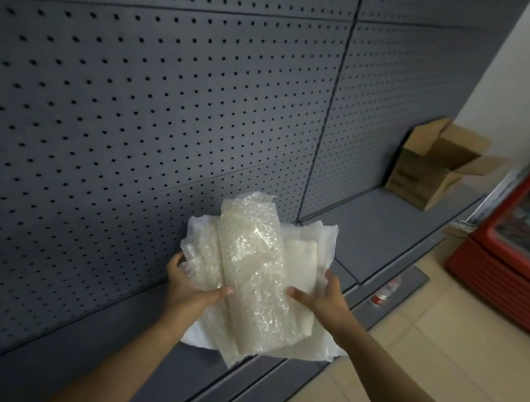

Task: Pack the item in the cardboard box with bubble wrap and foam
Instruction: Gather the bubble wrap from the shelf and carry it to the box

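Head view: the bubble wrap bundle [254, 273] lies between both hands, over white foam sheets [315, 244]. Left hand [190, 287] and right hand [321, 301] each clasp its sides. Well beyond the bundle, the cardboard box [436, 166] stands open.

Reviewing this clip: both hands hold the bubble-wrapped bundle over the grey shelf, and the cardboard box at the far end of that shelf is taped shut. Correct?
Not quite. The head view shows the cardboard box standing open, flaps up, not taped shut. The rest holds: left hand and right hand both hold the bubble-wrapped bundle over the grey shelf.

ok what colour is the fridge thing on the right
Red: the display cooler has a red frame and base, seen in the head view.
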The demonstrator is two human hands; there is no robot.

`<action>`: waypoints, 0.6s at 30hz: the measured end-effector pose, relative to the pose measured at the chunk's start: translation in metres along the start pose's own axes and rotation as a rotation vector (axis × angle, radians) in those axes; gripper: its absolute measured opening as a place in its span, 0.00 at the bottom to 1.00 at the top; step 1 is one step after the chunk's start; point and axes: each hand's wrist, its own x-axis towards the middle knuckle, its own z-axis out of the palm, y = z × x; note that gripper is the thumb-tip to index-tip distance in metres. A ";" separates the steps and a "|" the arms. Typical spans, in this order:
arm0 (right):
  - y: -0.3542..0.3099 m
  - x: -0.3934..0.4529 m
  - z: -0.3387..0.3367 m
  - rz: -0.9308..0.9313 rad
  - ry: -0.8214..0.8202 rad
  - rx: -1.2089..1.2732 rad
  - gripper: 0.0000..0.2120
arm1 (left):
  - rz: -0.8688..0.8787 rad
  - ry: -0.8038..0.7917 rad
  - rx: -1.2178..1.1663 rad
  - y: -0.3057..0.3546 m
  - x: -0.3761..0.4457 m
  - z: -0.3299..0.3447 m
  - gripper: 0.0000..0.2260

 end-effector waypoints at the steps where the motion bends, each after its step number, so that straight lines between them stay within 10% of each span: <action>1: 0.002 0.003 -0.012 0.003 0.002 0.002 0.51 | 0.002 -0.004 0.009 0.004 0.003 0.014 0.53; 18: 0.032 0.086 -0.217 -0.004 0.157 0.067 0.53 | -0.015 -0.152 0.077 0.056 0.054 0.250 0.53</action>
